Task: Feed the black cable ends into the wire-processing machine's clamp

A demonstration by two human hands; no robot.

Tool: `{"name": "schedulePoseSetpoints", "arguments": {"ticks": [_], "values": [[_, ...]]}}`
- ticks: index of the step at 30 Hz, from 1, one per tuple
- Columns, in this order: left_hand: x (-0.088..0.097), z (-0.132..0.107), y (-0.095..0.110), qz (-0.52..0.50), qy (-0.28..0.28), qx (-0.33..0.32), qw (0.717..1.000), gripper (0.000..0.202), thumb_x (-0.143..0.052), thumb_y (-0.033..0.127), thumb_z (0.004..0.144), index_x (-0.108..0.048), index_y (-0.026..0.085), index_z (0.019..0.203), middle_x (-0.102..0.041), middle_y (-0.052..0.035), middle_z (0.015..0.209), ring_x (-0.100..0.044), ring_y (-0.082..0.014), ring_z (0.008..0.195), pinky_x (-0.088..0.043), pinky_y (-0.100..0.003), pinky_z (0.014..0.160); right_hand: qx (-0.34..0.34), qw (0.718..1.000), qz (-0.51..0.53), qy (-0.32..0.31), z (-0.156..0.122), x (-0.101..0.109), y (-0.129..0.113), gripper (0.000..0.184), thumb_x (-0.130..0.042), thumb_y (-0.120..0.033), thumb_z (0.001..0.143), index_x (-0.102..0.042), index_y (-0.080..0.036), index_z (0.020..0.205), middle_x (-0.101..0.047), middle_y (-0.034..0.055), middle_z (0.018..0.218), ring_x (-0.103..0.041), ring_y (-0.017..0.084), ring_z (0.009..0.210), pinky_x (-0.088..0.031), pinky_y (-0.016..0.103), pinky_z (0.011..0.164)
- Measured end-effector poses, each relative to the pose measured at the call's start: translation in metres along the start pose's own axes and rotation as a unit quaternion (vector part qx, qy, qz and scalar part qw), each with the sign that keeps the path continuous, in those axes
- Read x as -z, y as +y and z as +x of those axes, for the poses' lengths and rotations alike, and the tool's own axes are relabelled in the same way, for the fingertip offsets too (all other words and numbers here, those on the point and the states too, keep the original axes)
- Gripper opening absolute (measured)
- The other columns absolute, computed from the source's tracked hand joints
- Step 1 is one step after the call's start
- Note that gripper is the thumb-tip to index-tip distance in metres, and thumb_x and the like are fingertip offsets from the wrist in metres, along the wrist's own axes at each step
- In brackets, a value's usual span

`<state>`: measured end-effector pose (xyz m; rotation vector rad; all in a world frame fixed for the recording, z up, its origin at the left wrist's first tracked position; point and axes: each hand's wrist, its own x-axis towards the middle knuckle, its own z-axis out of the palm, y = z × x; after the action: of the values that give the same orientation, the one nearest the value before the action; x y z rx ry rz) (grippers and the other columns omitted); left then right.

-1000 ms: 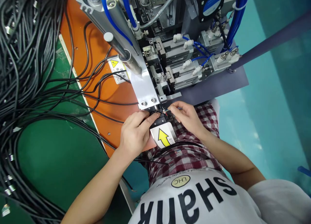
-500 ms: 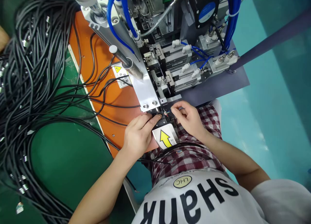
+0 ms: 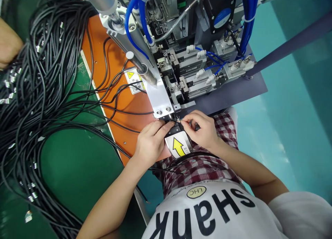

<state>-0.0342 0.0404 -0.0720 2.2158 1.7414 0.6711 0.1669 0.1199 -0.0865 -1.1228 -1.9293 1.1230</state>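
Note:
At the front edge of the machine (image 3: 192, 64), my left hand (image 3: 150, 138) is closed with thumb and forefinger together on the end of a black cable (image 3: 132, 130), which runs in under the palm. Thin wires (image 3: 178, 120) stick out beyond those fingertips, small in the picture. From the other side my right hand (image 3: 201, 130) pinches the wires between thumb and forefinger, other fingers curled. Just below both hands is a curved white plate with a yellow arrow (image 3: 178, 147). A metal plate with two bolts (image 3: 162, 106) lies right above the fingertips.
A big heap of black cables (image 3: 59, 45) covers the green table (image 3: 75, 163) on the left, and several strands cross the orange board (image 3: 124, 114). Blue air tubes (image 3: 250, 21) hang over the machine. Another person's arm (image 3: 9, 45) shows at the far left.
My right hand has moved left and closed on the wires, having been slightly apart from them before. The left hand keeps its place at the fixture. The whole view has shifted slightly.

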Motion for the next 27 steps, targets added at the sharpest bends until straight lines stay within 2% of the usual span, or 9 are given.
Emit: {"name": "schedulePoseSetpoints", "arguments": {"ticks": [2,4,6,7,10,13,16,20,27], "values": [[0.000,0.000,-0.001,-0.008,0.003,0.001,1.000,0.033,-0.045,0.012,0.098,-0.064,0.020,0.123,-0.069,-0.0094,0.106,-0.065,-0.0215,0.107,-0.055,-0.032,0.088,-0.078,0.993,0.085,-0.033,0.003,-0.001,0.005,0.011,-0.064,-0.029,0.091,-0.066,-0.020,0.084,-0.064,0.0015,0.080,-0.053,0.011,0.059,-0.045,0.028,0.060],[-0.001,-0.001,-0.001,-0.018,0.005,0.006,1.000,0.033,-0.044,0.013,0.098,-0.065,0.021,0.123,-0.069,-0.0096,0.107,-0.065,-0.0212,0.107,-0.055,-0.032,0.088,-0.159,0.967,0.184,-0.082,0.006,-0.001,0.011,0.017,-0.067,-0.036,0.089,-0.066,-0.020,0.085,-0.060,-0.0012,0.070,-0.049,0.011,0.054,-0.040,0.026,0.053],[-0.001,-0.001,-0.001,-0.031,0.006,0.014,0.999,0.033,-0.044,0.014,0.099,-0.065,0.022,0.123,-0.069,-0.0096,0.107,-0.065,-0.0209,0.107,-0.055,-0.032,0.087,-0.202,0.944,0.233,-0.115,0.008,0.001,0.015,0.023,-0.068,-0.042,0.088,-0.065,-0.019,0.086,-0.058,-0.0026,0.067,-0.044,0.009,0.050,-0.035,0.025,0.049],[-0.001,-0.001,-0.001,-0.038,0.005,0.019,0.999,0.033,-0.043,0.014,0.099,-0.065,0.022,0.122,-0.069,-0.0096,0.107,-0.065,-0.0208,0.107,-0.055,-0.032,0.087,-0.206,0.944,0.228,-0.118,0.008,0.002,0.014,0.025,-0.068,-0.044,0.088,-0.066,-0.018,0.086,-0.059,-0.0019,0.069,-0.044,0.009,0.051,-0.034,0.025,0.049],[-0.001,-0.002,-0.001,-0.052,0.005,0.024,0.998,0.032,-0.045,0.014,0.098,-0.065,0.022,0.121,-0.068,-0.0092,0.108,-0.065,-0.0197,0.104,-0.054,-0.031,0.085,-0.168,0.972,0.137,-0.088,0.007,0.005,0.005,0.030,-0.065,-0.047,0.090,-0.069,-0.018,0.097,-0.064,0.0012,0.081,-0.045,0.009,0.054,-0.035,0.026,0.051],[-0.001,-0.004,-0.001,-0.049,0.013,0.020,0.999,0.031,-0.047,0.012,0.096,-0.064,0.021,0.121,-0.068,-0.0087,0.107,-0.065,-0.0192,0.101,-0.054,-0.030,0.085,-0.106,0.992,0.034,-0.051,0.007,0.000,-0.009,0.029,-0.064,-0.043,0.092,-0.071,-0.021,0.109,-0.060,-0.0004,0.075,-0.047,0.011,0.056,-0.038,0.027,0.057],[-0.001,-0.004,-0.001,-0.037,0.018,0.019,0.999,0.030,-0.048,0.010,0.095,-0.063,0.020,0.119,-0.068,-0.0083,0.104,-0.064,-0.0189,0.096,-0.053,-0.029,0.084,-0.056,0.998,-0.018,-0.011,0.011,-0.006,-0.017,0.015,-0.065,-0.034,0.092,-0.073,-0.022,0.096,-0.056,-0.0013,0.069,-0.049,0.013,0.062,-0.040,0.027,0.064],[-0.001,-0.005,0.000,-0.033,0.020,0.021,0.999,0.026,-0.047,0.012,0.096,-0.063,0.019,0.115,-0.068,-0.0084,0.103,-0.064,-0.0184,0.095,-0.053,-0.029,0.083,-0.036,0.999,-0.017,-0.010,0.013,-0.005,-0.015,0.011,-0.064,-0.028,0.091,-0.070,-0.021,0.085,-0.056,-0.0012,0.071,-0.047,0.012,0.060,-0.039,0.028,0.063],[0.000,-0.004,0.001,-0.029,0.030,0.028,0.999,0.024,-0.045,0.012,0.097,-0.064,0.019,0.112,-0.069,-0.0091,0.105,-0.065,-0.0191,0.099,-0.054,-0.032,0.088,-0.081,0.996,0.034,-0.035,0.010,-0.002,-0.005,0.012,-0.062,-0.030,0.092,-0.064,-0.021,0.085,-0.055,-0.0018,0.068,-0.047,0.013,0.058,-0.038,0.028,0.059]]}}
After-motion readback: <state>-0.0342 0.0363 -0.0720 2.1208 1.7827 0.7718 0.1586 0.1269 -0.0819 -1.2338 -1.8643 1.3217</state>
